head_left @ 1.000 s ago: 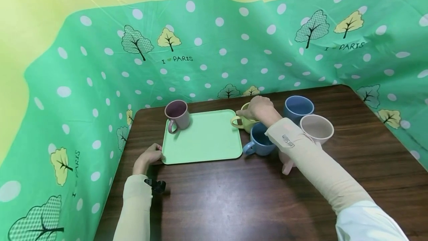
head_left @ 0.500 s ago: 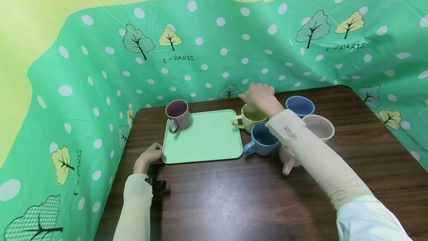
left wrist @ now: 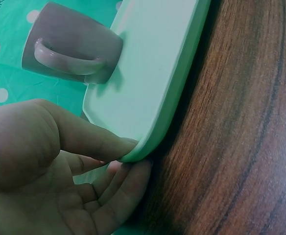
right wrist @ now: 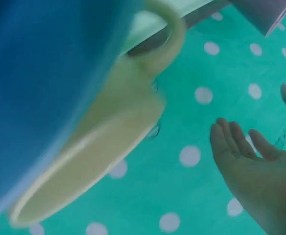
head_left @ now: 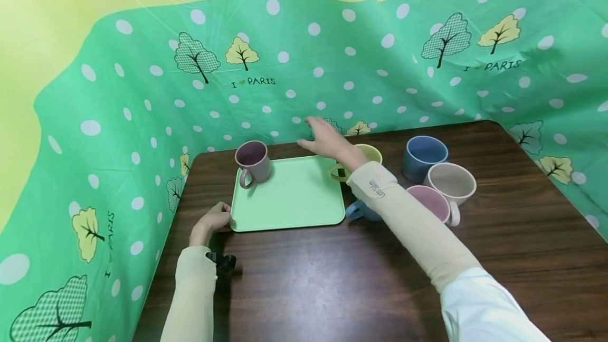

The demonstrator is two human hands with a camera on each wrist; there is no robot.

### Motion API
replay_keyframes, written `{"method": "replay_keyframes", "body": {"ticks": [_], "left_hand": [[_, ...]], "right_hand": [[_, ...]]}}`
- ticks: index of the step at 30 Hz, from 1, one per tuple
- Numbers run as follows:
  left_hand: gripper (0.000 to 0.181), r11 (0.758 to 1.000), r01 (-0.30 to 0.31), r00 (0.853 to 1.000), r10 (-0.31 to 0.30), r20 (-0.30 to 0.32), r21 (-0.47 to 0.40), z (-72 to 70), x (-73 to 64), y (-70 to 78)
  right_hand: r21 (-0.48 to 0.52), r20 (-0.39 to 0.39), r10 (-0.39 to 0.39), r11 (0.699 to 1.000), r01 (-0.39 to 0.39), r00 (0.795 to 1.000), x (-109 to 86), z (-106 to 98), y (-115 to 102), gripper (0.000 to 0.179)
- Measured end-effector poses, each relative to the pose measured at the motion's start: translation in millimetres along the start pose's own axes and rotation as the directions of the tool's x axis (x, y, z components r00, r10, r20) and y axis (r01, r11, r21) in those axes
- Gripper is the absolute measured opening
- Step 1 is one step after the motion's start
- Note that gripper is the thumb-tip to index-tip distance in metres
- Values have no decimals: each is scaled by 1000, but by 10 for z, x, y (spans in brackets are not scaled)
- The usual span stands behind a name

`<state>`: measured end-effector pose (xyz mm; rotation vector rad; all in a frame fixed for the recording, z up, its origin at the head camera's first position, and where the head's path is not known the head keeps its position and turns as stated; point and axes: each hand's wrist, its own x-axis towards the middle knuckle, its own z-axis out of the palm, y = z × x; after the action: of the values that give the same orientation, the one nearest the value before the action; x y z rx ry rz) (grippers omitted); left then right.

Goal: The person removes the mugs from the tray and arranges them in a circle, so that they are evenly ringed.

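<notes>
My left hand [head_left: 216,219] pinches the near left corner of a light green tray [head_left: 294,199]; in the left wrist view the thumb lies on top of the rim and the fingers beneath. A purple mug [head_left: 254,162] stands upright on the tray's far left corner. My right hand [head_left: 328,139] is in the air over the tray's far right corner, fingers spread, holding nothing. Under its wrist stands a yellow mug [head_left: 370,153], its handle toward the tray. A blue mug [head_left: 363,211] beside the tray's right edge is mostly hidden by the right sleeve.
Farther right stand another blue mug [head_left: 424,157], a white mug [head_left: 451,181] and a pink mug [head_left: 429,199], the last partly behind the sleeve. A green dotted cloth [head_left: 285,94] hangs behind the brown wooden table [head_left: 304,289].
My right hand has left the yellow mug, risen and moved left to over the tray's far edge, its fingers opening. The left hand, tray and mugs stay in place.
</notes>
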<state>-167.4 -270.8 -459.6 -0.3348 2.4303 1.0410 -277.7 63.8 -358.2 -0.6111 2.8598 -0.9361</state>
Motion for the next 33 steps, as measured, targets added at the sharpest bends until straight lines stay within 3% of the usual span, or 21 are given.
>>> {"method": "replay_keyframes", "body": {"ticks": [6,15,23,33], "left_hand": [[31,1000,-13,1000,12,-9,-13,21,18,-14],[31,997,-2,1000,3,16,-76,18,2,-6],[30,996,-5,1000,6,16,-85,25,-7,-20],[31,1000,-26,1000,26,-7,-10,31,-13,-32]], "right_hand": [[39,-11,-72,997,72,997,125,195,-208,75],[127,12,-73,989,71,997,274,426,-452,81],[169,35,-19,986,13,999,330,713,-392,87],[224,80,-5,975,-13,997,359,897,-305,98]]}}
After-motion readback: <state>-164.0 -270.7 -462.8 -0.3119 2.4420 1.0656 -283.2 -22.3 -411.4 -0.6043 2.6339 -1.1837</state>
